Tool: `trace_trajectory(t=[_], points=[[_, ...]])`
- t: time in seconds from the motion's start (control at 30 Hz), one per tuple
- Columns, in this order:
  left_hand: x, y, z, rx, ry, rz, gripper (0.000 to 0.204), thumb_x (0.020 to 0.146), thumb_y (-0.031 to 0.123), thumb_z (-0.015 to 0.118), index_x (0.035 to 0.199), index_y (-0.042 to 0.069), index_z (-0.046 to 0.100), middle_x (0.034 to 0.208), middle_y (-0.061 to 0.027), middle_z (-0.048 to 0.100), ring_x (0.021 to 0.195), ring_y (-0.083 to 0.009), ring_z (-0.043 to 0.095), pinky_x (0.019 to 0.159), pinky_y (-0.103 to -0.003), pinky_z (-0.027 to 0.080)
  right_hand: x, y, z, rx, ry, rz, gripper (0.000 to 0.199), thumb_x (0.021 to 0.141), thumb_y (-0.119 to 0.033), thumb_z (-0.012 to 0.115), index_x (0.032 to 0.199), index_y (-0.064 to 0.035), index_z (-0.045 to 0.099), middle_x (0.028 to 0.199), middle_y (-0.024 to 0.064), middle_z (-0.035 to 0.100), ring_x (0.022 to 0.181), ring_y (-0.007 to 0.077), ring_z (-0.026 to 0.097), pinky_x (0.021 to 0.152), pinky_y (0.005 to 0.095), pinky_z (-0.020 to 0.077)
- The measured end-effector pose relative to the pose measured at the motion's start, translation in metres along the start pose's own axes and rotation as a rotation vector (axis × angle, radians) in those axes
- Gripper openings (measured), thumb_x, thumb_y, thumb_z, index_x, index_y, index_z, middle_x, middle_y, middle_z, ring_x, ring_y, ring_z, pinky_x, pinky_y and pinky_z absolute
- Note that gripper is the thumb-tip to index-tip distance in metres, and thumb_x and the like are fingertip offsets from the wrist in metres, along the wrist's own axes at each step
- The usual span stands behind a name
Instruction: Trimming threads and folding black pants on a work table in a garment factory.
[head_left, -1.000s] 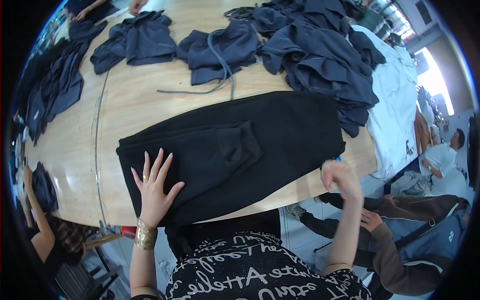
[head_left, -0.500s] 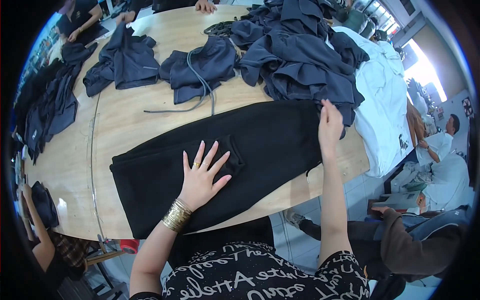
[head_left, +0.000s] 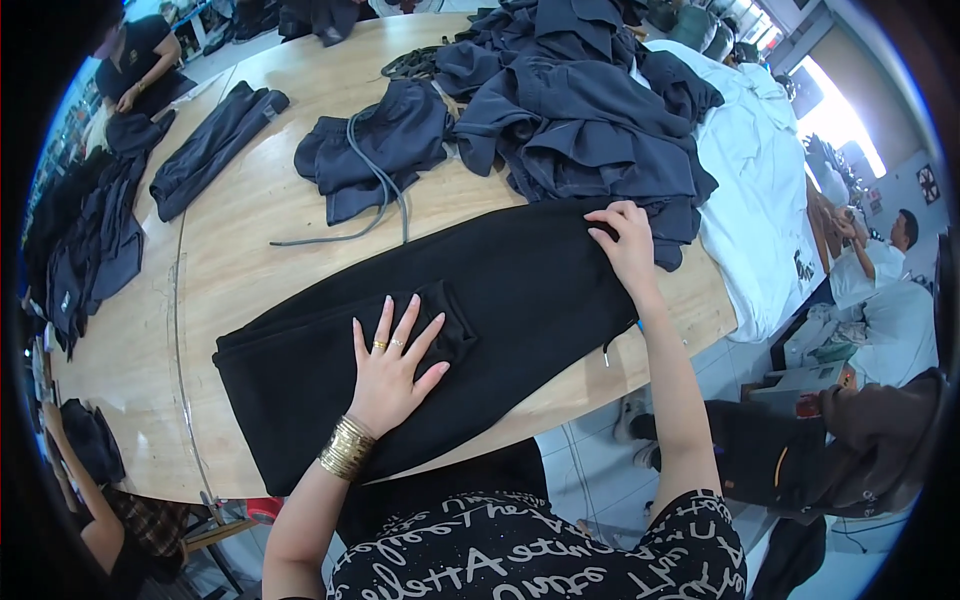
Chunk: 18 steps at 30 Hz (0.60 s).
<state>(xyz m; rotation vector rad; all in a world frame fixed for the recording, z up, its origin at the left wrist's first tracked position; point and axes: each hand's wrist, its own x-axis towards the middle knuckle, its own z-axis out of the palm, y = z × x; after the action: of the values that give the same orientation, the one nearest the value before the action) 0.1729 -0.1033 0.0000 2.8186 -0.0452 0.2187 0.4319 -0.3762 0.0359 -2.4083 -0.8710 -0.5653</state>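
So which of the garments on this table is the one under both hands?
The black garment, spread flat along the near edge; the left hand presses its pocket, the right hand its far end. The others are navy, bunched or folded farther back.

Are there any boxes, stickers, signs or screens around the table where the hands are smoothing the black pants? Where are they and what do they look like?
Wall sign: far right, on the pale wall; small dark square with a light pattern.
Small label: far left, on a dark blue garment at the table's edge; tiny white patch.
No boxes or screens can be made out.
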Motion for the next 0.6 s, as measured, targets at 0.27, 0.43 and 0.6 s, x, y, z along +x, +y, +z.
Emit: trace_trajectory(t=[0.27, 0.43, 0.6], points=[[0.002, 0.001, 0.0, 0.007, -0.03, -0.013, 0.059, 0.089, 0.046, 0.055, 0.143, 0.027, 0.041, 0.154, -0.0072, 0.024, 0.144, -0.033, 0.015, 0.11, -0.062, 0.005, 0.003, 0.013, 0.014, -0.186, -0.08, -0.047, 0.01, 0.076, -0.012, 0.069, 0.081, -0.0078, 0.062, 0.085, 0.0038, 0.053, 0.087, 0.0242, 0.053, 0.076, 0.0362, 0.0418], [0.004, 0.005, -0.002, -0.004, -0.061, -0.016, 0.058, 0.09, 0.046, 0.054, 0.142, 0.027, 0.041, 0.154, -0.0075, 0.024, 0.144, -0.0331, 0.014, 0.11, -0.061, 0.004, -0.013, 0.049, -0.032, 0.141, 0.232, 0.188, 0.019, 0.094, -0.021, 0.054, 0.092, -0.0021, 0.056, 0.09, 0.0088, 0.05, 0.085, 0.0222, 0.05, 0.081, 0.0322, 0.0408], [0.015, 0.013, -0.021, -0.112, 0.046, -0.073, 0.049, 0.088, 0.036, 0.061, 0.134, 0.023, 0.052, 0.15, -0.0088, 0.031, 0.141, -0.0316, 0.022, 0.111, -0.058, 0.008, -0.083, 0.092, -0.1, -0.001, 0.073, 0.515, 0.017, 0.093, -0.017, 0.054, 0.101, -0.0026, 0.057, 0.099, 0.0118, 0.054, 0.093, 0.0267, 0.054, 0.08, 0.0353, 0.044]])
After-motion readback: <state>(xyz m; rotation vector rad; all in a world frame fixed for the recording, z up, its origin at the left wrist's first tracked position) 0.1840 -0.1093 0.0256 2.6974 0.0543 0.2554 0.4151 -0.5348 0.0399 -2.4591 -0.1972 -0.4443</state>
